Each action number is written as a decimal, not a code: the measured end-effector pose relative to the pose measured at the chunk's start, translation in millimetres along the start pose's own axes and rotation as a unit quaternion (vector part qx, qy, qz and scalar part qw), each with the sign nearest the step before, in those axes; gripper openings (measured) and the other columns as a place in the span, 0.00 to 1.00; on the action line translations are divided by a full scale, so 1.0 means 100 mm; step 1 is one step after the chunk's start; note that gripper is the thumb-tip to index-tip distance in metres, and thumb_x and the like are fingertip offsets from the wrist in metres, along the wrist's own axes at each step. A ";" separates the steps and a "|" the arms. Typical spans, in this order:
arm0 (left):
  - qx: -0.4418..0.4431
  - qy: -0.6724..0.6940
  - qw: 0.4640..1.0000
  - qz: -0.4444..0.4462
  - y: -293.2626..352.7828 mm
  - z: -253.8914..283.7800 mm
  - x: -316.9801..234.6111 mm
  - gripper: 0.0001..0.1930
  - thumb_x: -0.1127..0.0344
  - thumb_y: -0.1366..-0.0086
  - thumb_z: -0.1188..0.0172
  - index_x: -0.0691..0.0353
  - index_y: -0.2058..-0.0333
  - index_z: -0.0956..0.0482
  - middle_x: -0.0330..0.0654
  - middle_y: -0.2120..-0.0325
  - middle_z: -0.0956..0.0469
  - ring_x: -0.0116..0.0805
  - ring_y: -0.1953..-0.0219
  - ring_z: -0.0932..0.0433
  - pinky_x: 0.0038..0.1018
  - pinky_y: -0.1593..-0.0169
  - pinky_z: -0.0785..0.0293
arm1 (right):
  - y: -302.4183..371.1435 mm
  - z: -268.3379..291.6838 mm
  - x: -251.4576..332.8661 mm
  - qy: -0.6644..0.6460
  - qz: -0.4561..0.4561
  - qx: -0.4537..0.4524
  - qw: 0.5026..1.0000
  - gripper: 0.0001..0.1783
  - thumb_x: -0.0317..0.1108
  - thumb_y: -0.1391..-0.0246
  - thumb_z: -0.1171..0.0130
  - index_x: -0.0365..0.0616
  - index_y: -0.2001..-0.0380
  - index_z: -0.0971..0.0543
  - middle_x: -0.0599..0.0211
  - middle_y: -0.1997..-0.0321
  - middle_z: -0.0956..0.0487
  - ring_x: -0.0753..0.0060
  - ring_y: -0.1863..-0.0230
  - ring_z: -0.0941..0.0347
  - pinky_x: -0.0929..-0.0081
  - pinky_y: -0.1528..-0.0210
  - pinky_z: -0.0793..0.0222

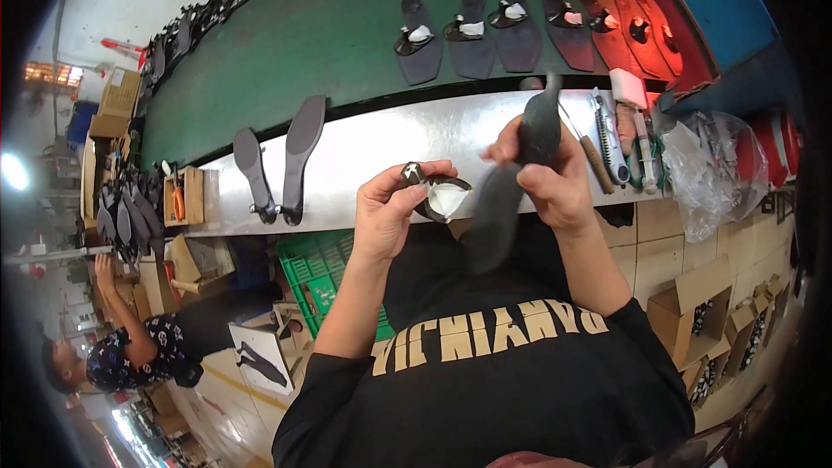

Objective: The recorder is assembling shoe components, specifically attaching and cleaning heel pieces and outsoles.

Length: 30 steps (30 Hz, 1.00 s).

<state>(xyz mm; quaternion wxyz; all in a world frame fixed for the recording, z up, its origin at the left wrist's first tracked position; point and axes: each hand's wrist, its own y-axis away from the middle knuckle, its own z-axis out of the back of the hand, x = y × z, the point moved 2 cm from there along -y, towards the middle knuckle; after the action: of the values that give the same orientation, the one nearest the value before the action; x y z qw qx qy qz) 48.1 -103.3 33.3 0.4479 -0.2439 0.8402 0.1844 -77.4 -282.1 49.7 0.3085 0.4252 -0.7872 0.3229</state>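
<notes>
In the middle of the frame, the left hand [392, 208] pinches a small dark strap piece [440, 195] with a white paper lining. The thumb and fingers are pressed together on its edge. Just to the right, the right hand [546, 180] is closed around a long grey shoe sole [511, 186]. The sole stands almost upright, a bit tilted, with its thin end pointing up and its wide end pointing down toward the black shirt [494, 381]. The strap piece sits just beside the sole, and it looks like they touch, but it is hard to be sure.

Both hands are held up in front of a shiny metal bench [390, 134] that runs across the middle of the frame. On the bench, left of the hands, two more soles with heels [277, 165] lie side by side. At the right end of the bench there are some tools [615, 139] and a clear plastic bag [719, 169].

Behind the bench, in the upper part of the frame, a green belt [295, 43] carries a row of sandals [494, 30]. The ones at the far right glow red under a warm light.

At the lower left, another person [139, 347] in a dark patterned shirt sits among cardboard boxes. A green crate [325, 282] is under the bench. More open boxes [702, 312] stand at the lower right.
</notes>
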 end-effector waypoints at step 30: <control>-0.030 0.023 0.999 -0.015 0.20 0.09 0.17 0.18 0.82 0.46 0.38 0.71 0.54 0.22 0.52 0.54 0.21 0.33 0.58 0.20 0.26 0.54 0.20 | 0.50 -0.20 -0.15 0.374 -0.004 0.003 0.928 0.25 0.22 0.59 0.32 0.39 0.52 0.21 0.61 0.64 0.19 0.70 0.63 0.23 0.78 0.59 0.30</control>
<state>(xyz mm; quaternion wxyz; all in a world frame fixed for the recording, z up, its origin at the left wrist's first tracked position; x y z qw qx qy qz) 34.2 -86.2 16.1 0.4238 -0.2745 0.8403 0.1973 -110.1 -238.0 37.4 0.5803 0.2774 -0.6126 0.4594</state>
